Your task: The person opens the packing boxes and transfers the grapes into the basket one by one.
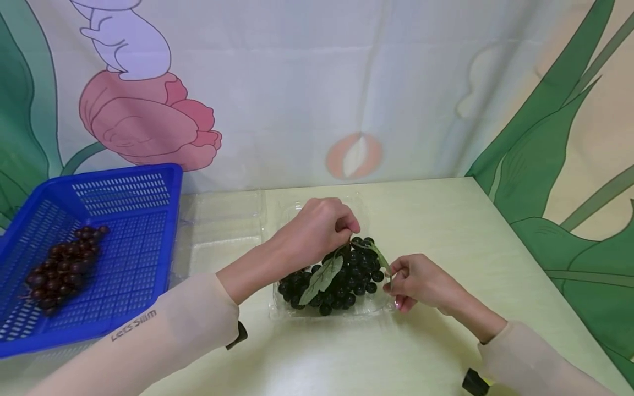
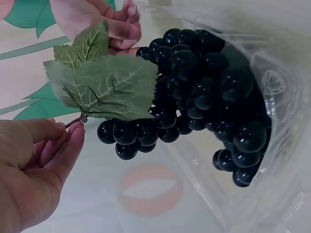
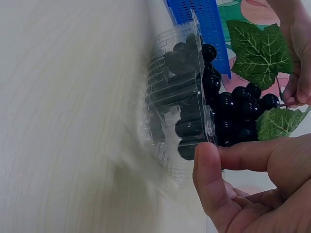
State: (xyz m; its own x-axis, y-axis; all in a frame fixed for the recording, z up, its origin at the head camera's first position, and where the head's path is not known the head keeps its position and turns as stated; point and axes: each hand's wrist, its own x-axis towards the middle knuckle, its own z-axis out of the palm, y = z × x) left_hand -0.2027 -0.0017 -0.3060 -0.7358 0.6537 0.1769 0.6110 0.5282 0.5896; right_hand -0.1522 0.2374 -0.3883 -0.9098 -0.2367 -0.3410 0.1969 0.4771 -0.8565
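Observation:
A bunch of black grapes (image 1: pixel 354 275) with green leaves (image 2: pixel 112 87) lies partly inside a clear plastic box (image 3: pixel 160 97) on the table. Part of the bunch rises above the box's rim. My left hand (image 1: pixel 317 231) pinches the stem (image 2: pixel 74 120) between thumb and fingers, over the back of the bunch. At the box's right side, my right hand (image 1: pixel 418 280) pinches the rim with thumb and forefinger, close to a hanging leaf. The lower grapes show through the ribbed wall in the right wrist view.
To the left stands a blue plastic basket (image 1: pixel 170 220) holding a bunch of dark red grapes (image 1: pixel 66 269). Another clear plastic container (image 1: pixel 223 220) sits between basket and box. A printed curtain (image 1: pixel 421 93) hangs behind the table (image 1: pixel 421 214).

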